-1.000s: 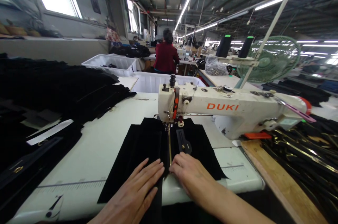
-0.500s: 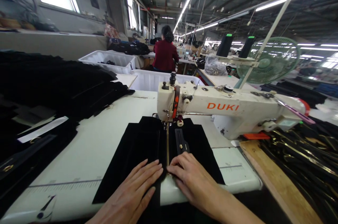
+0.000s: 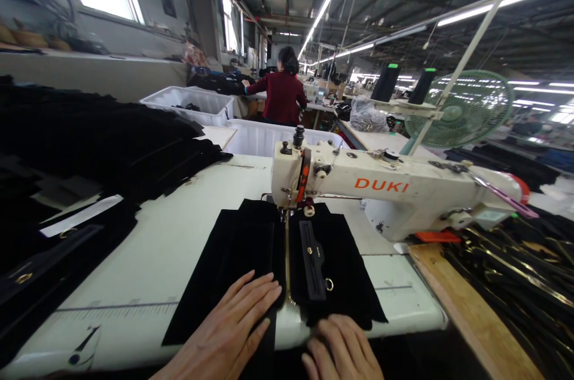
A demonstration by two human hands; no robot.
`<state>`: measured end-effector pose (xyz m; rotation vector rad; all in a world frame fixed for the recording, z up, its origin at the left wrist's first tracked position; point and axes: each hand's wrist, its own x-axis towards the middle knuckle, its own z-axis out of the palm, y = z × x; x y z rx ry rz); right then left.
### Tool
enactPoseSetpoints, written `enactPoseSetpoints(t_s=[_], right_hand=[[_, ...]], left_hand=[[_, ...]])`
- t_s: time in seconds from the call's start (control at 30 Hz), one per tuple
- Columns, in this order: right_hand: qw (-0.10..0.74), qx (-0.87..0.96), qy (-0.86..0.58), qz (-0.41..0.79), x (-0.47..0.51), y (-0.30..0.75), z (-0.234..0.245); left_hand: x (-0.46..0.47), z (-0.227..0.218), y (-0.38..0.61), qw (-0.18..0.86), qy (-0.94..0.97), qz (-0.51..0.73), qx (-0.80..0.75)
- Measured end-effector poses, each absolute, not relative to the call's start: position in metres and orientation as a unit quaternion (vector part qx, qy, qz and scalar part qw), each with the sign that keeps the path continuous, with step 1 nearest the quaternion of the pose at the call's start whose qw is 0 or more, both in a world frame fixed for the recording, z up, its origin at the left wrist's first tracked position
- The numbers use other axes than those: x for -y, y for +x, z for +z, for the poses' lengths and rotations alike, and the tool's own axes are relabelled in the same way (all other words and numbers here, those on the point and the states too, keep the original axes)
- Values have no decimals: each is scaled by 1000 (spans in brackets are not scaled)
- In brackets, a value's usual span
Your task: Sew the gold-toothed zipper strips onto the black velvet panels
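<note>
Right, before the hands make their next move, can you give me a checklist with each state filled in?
1. Left hand flat on the black cloth: ok, left of the gold zipper.
2. Right hand away from the sewing machine: ok, by the table's front edge.
3. Right hand gripping cloth: cannot tell, blurred.
4. Zipper leading up to the machine: ok.
5. Gold ring clear of the zipper: ok, to its right.
</note>
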<state>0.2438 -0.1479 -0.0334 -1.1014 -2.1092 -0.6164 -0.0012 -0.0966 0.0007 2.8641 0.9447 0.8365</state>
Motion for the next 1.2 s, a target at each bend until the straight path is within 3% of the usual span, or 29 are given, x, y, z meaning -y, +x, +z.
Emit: enactPoseSetpoints(t_s=[0.23,0.4,0.53,0.67,1.0,1.2], right_hand=[[297,762,-501,-283,147,239,-50],[314,702,-610,-193,131,223,-42],[393,695,-591,-114,122,215,-31],[426,694,-566,-127,126,209,-31],[357,724,-557,-196,147,229,-14],[307,825,-438,-180,125,232,5]], left_hand=[[96,-6,-2,8,915,260,-308],[94,-7,-2,9,915,268,-300],[93,-10,-2,18,915,270,-300],[94,-12,-4,17,917,257,-305],[102,-2,3,-23,914,264,-307],[113,2,4,-55,914,238,-322]])
